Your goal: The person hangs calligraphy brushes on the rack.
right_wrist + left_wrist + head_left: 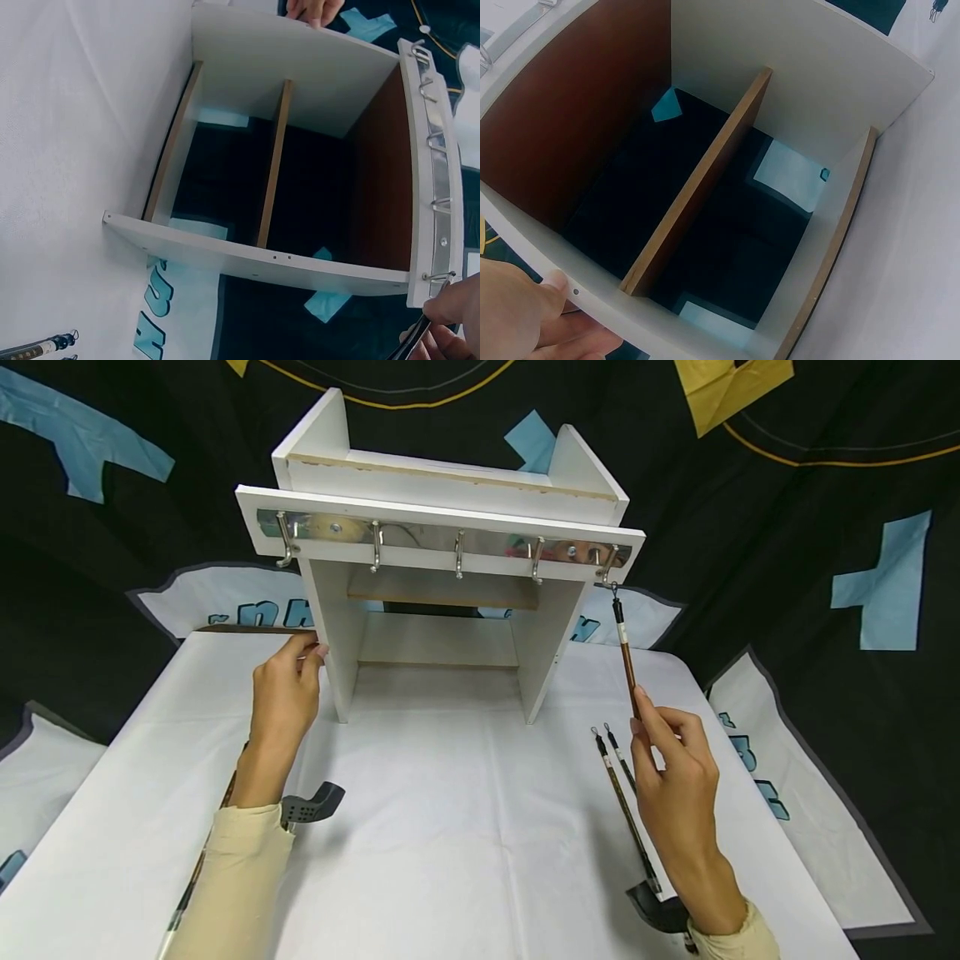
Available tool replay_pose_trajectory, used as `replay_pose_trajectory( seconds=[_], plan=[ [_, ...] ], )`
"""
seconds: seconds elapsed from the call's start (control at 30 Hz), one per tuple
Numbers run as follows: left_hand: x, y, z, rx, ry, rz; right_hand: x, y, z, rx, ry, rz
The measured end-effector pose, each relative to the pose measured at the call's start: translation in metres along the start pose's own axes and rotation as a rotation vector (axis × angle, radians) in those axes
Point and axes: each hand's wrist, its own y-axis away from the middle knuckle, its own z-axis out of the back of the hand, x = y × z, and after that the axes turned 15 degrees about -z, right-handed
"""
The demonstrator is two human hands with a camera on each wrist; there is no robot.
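Note:
In the head view my right hand [675,777] pinches a calligraphy brush [625,652] by its brown handle, its top end up. The brush's small wire loop is right at the rightmost metal hook [609,564] of a rail [435,514] on a white wooden shelf [330,635]. The right wrist view shows thumb and fingers on the dark handle [411,341], just below that hook [439,277]. My left hand [288,693] holds the shelf's left side panel; in the left wrist view the thumb [555,283] lies on its edge, other fingers outside.
Two more brushes [626,810] lie on the white tabletop [450,827] beside my right hand. Another brush [197,868] lies partly under my left forearm. Several hooks [459,553] line the rail. Dark curtains with blue and yellow patches hang behind.

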Motion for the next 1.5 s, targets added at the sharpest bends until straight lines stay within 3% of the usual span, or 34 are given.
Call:
replay_pose_trajectory(
  seconds=[1.03, 1.5],
  plan=[
    [0.000, 0.000, 0.000, -0.006, 0.008, -0.001, -0.004, -0.003, -0.012, 0.025, 0.008, -0.046],
    [0.000, 0.000, 0.001, 0.008, 0.003, 0.018, -0.008, 0.003, -0.033, 0.007, -0.060, -0.094]
  ],
)
